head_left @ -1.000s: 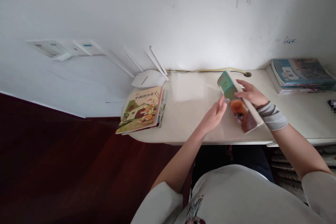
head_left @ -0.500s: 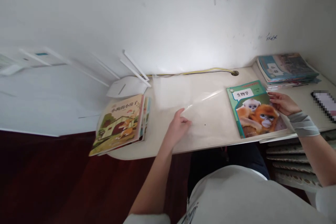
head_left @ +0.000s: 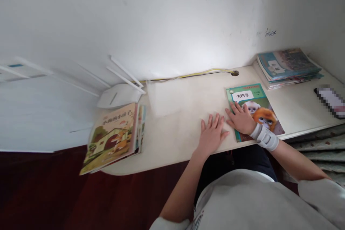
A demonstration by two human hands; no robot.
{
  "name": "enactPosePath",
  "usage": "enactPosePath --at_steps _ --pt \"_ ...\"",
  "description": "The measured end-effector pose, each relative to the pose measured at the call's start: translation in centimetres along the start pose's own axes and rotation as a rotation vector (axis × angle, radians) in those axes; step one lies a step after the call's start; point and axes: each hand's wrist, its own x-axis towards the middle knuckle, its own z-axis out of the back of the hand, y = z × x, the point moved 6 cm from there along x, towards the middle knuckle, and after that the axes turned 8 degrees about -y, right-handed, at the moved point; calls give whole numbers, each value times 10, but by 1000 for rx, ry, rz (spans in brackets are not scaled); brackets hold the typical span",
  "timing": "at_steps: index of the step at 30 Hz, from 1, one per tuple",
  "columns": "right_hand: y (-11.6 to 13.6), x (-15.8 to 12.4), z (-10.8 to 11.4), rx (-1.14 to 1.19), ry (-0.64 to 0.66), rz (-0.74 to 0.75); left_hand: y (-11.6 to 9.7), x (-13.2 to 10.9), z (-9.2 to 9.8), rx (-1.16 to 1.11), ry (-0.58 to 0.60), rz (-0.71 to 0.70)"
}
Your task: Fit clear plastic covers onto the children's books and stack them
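A green biology textbook (head_left: 271,104) with two monkeys on its cover lies face up near the desk's front edge. My right hand (head_left: 241,119), a grey band around its wrist, rests with spread fingers over the left part of that cover. Left of the book, my left hand (head_left: 211,134) lies flat near the desk's front edge, fingers apart and holding nothing. Farther back on the left is a pale, translucent sheet (head_left: 169,97), its outline faint against the desk (head_left: 185,138).
At the left end, a pile of picture books (head_left: 110,138) overhangs the edge in front of a white router (head_left: 118,95) with antennas. Back right stands a stack of books (head_left: 289,64). A phone (head_left: 330,100) lies far right. Cables (head_left: 188,74) run along the wall to a desk hole.
My right hand has left the textbook's right edge and now lies on its cover. My left hand has moved right, from raised with curled fingers to flat. The view has shifted slightly.
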Motion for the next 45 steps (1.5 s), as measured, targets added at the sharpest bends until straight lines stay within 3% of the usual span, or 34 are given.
enactPosePath --at_steps 3,10,18,24,27,30,32,35,40,45 --pt "-8 1 -6 11 10 11 12 -3 2 -5 -17 16" --pt "-13 4 -6 24 30 14 9 -3 5 -113 -29 141" --pt "-16 7 -7 12 27 -7 14 -6 4 23 -46 -12" --pt "-19 8 -7 14 18 -62 14 -10 7 81 -49 -33" --pt "-40 -12 -3 11 -61 -72 8 -11 7 103 -74 -42" --pt "-86 -49 3 -42 -156 -266 -6 -13 -1 43 -90 -128" --pt "-117 -75 3 -71 -175 -413 -19 -14 -16 16 -12 -230" --pt "-143 -102 1 -63 -174 -484 -30 -15 -41 157 127 -349" --pt "-148 -113 -1 3 -234 -483 -29 -16 -58 501 170 -451" --pt "-145 -112 2 51 -257 -483 -28 -17 -59 568 163 -485"
